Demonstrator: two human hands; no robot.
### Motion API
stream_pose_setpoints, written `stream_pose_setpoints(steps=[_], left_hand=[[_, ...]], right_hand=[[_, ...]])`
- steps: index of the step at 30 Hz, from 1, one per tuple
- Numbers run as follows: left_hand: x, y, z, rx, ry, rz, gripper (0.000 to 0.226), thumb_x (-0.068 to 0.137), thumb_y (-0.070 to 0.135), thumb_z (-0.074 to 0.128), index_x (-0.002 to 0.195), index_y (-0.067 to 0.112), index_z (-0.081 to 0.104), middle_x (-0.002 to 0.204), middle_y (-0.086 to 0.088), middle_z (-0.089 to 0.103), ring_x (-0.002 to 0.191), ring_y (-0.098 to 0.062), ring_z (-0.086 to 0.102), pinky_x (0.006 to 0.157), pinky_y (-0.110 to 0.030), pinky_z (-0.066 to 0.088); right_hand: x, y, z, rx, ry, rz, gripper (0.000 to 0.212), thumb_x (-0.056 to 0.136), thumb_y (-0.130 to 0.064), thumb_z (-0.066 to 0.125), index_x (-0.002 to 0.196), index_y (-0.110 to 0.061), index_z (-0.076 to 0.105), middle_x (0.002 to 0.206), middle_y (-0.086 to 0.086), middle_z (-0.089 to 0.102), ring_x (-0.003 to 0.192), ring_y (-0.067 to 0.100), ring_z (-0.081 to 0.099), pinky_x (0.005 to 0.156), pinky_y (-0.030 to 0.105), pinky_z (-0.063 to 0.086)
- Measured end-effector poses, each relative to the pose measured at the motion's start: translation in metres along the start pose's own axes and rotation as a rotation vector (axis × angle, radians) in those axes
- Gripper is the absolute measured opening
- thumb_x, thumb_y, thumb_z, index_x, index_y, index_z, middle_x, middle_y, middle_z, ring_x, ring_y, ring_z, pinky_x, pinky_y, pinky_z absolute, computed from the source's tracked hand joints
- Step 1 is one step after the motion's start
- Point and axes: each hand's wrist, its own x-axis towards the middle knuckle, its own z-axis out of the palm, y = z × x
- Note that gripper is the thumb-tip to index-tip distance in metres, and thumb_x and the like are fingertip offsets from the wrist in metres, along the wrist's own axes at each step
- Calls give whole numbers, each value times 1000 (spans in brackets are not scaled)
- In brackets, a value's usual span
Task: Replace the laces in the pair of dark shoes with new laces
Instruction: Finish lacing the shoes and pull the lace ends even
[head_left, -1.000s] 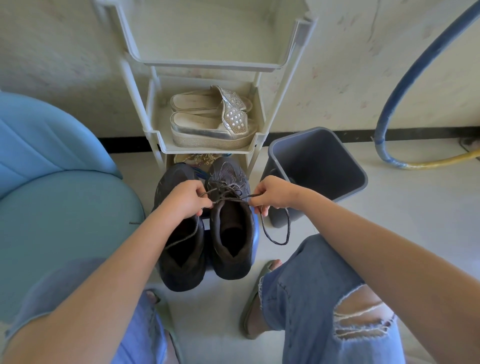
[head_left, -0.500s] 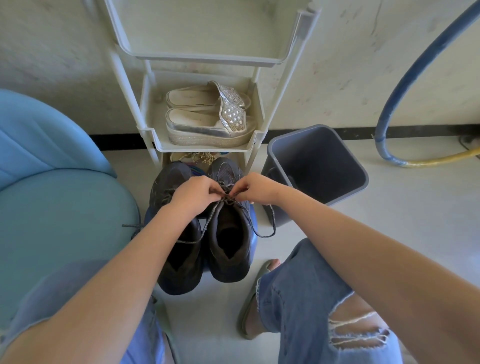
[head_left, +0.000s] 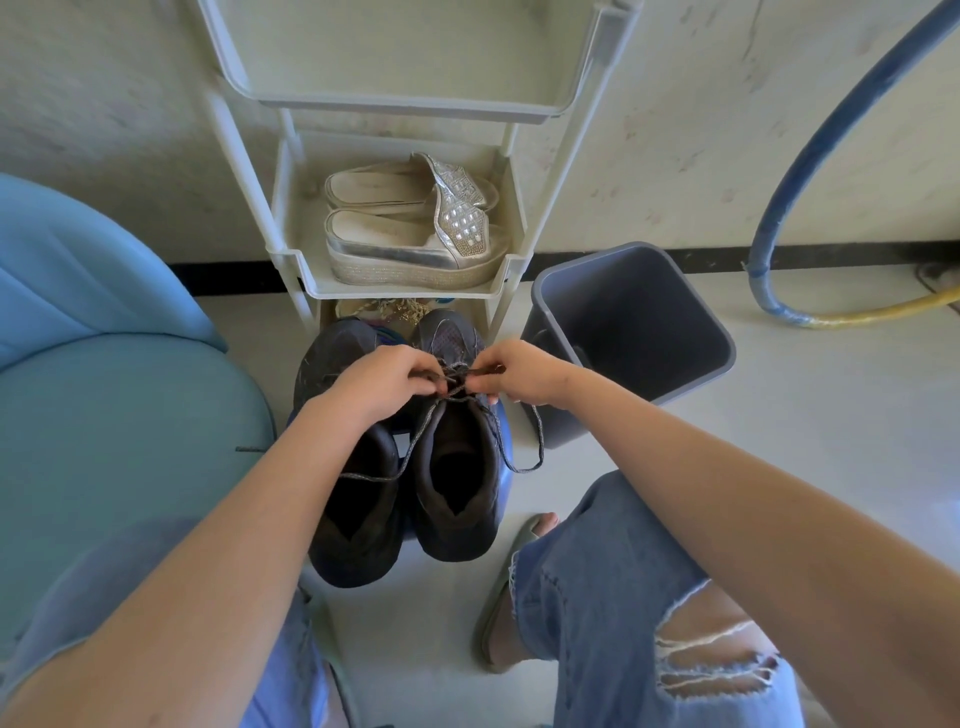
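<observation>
The two hands were drawn apart a second ago with the lace stretched tight between them. Now they have come together over the shoe's tongue, and the loose tails have gone slack.

Nearest me are the torn jeans (head_left: 623, 571) and one sandalled foot (head_left: 540, 525) on the floor. Just beyond the knees two dark shoes stand side by side, touching, toes towards the wall: the left-hand shoe (head_left: 353, 540) and the right-hand shoe (head_left: 467, 535).

Over the upper eyelets of the right-hand one, the left hand (head_left: 384, 379) and right hand (head_left: 519, 374) nearly meet. The fingertips of each are pinched on the grey lace (head_left: 453, 378) where it crosses. One lace is being worked, and two tails trail from it: one lies across the left-hand shoe's opening, the other loops off the right side.

I cannot tell whether this lace is old or new. Nor can I tell whether the left-hand shoe is laced, since the hand covers it. This looks to me like the knotting step on the right-hand shoe. The next move would need tension kept on the crossing while a loop is formed.

To the left is one blue chair (head_left: 104, 415), and to the right one grey bin (head_left: 571, 410). Behind the shoes is one rack (head_left: 395, 292) with two silver sandals (head_left: 415, 249) on its middle shelf. Farthest off, one blue-and-yellow hose (head_left: 831, 130) lies against the wall.
</observation>
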Motion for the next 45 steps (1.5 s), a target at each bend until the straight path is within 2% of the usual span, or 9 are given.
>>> stream_pose_setpoints(steps=[6, 12, 19, 24, 28, 34, 38, 41, 45], left_hand=[[4, 1, 3, 131, 8, 49, 15, 87, 23, 65, 97, 32, 70, 96, 10, 65, 93, -14, 59, 76, -30, 44], [7, 4, 15, 235, 127, 25, 19, 97, 24, 50, 111, 13, 58, 112, -4, 53, 95, -27, 59, 71, -34, 37], [-5, 3, 12, 142, 118, -77, 62, 64, -20, 63, 116, 12, 50, 112, -2, 66, 99, -18, 67, 69, -31, 52], [-11, 1, 11, 135, 79, -38, 50, 73, -18, 57, 100, 20, 40, 91, 6, 66, 93, -13, 69, 67, -29, 54], [-13, 6, 8, 193, 35, -41, 54, 74, -14, 64, 99, 24, 34, 113, 0, 68, 61, -5, 64, 53, -22, 45], [-12, 10, 12, 336, 7, -88, 58, 71, -9, 71, 114, 14, 39, 99, -10, 69, 75, -30, 67, 57, -35, 48], [-10, 9, 15, 315, -13, -112, 50, 76, -4, 70, 106, 16, 36, 101, -10, 69, 81, -31, 68, 62, -34, 47], [-10, 6, 15, 285, 67, -66, 28, 91, 5, 57, 112, 17, 43, 83, -7, 64, 57, -19, 59, 55, -29, 44], [-10, 8, 17, 156, 150, 41, 11, 97, 24, 50, 107, 20, 53, 106, 0, 67, 49, 0, 39, 56, -26, 36]], right_hand=[[-4, 0, -1, 23, -6, -29, 12, 94, -20, 60, 97, -9, 65, 77, 3, 60, 58, -2, 49, 52, 4, 35], [-5, -6, -3, -87, -23, 5, 16, 96, -21, 55, 90, -7, 62, 77, 2, 68, 68, 18, 51, 72, 31, 43], [-16, -9, -3, -162, -105, 44, 26, 104, -21, 37, 103, -1, 54, 78, -3, 63, 73, 12, 60, 89, 31, 40], [-18, -7, -5, -187, -105, 42, 26, 103, -26, 40, 103, -5, 55, 84, 3, 66, 75, 12, 58, 92, 33, 41], [-18, -5, -4, -128, -105, 58, 21, 98, -24, 46, 98, -6, 57, 83, 4, 69, 74, 9, 59, 83, 30, 42], [-15, -3, -5, -148, -10, 66, 20, 84, -8, 57, 66, -9, 48, 61, -7, 63, 45, -2, 49, 52, 15, 38], [-10, -7, -2, -157, 33, 91, 22, 86, -8, 55, 64, -9, 49, 64, 1, 64, 55, 4, 55, 60, 21, 42], [-10, -7, -1, -56, 64, 81, 15, 87, -7, 59, 77, -10, 49, 67, 2, 60, 62, 13, 60, 72, 28, 48], [-10, -6, 1, 24, 126, 66, 14, 88, -9, 64, 90, -8, 50, 69, 3, 61, 59, 13, 58, 70, 26, 49]])
